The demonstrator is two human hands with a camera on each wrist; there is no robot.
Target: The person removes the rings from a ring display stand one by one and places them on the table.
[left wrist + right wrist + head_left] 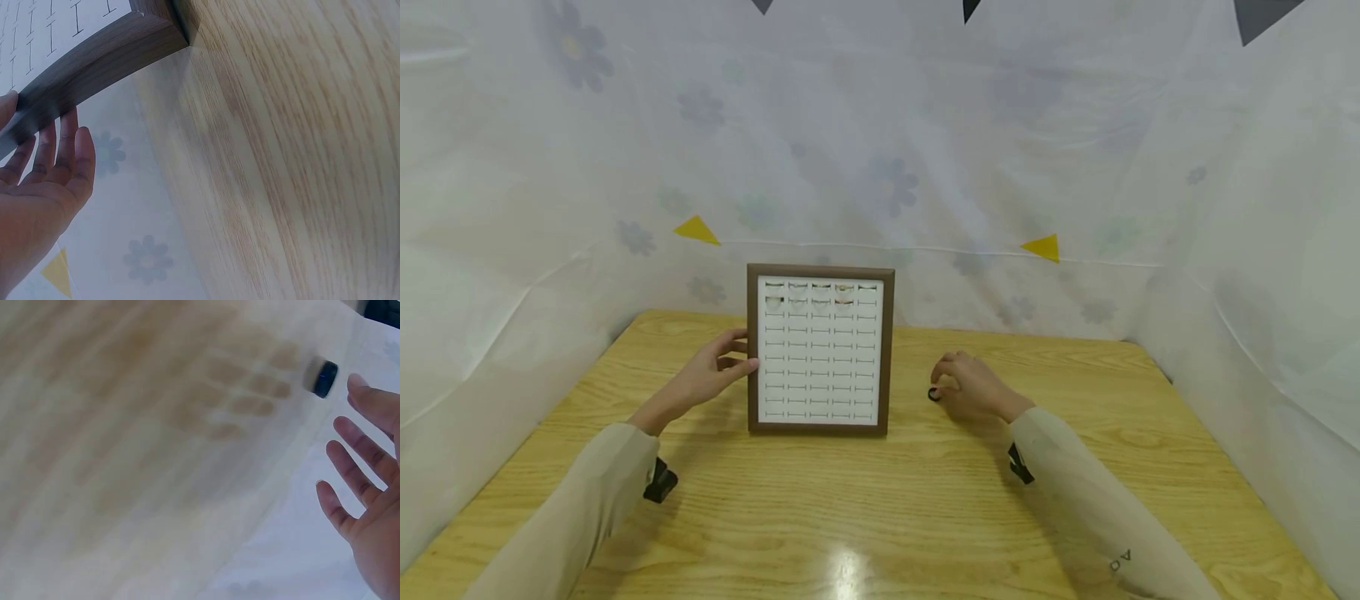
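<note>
A brown-framed ring tray (817, 428) with a white slotted insert lies on the wooden table (880, 517); several rings (844, 288) sit in its top two rows. My left hand (715, 371) is at the tray's left side. In the left wrist view its straight fingers (59, 150) lie against the frame (100, 56). My right hand (972, 387) rests on the table to the right of the tray. A small black ring (934, 394) lies just left of its fingertips. In the right wrist view the ring (322, 377) sits apart from the spread fingers (359, 450).
A white sheet with a faint flower print (895, 183) walls in the table at the back and both sides, with yellow triangles (697, 230) on it. Bare tabletop lies in front of the tray, toward me.
</note>
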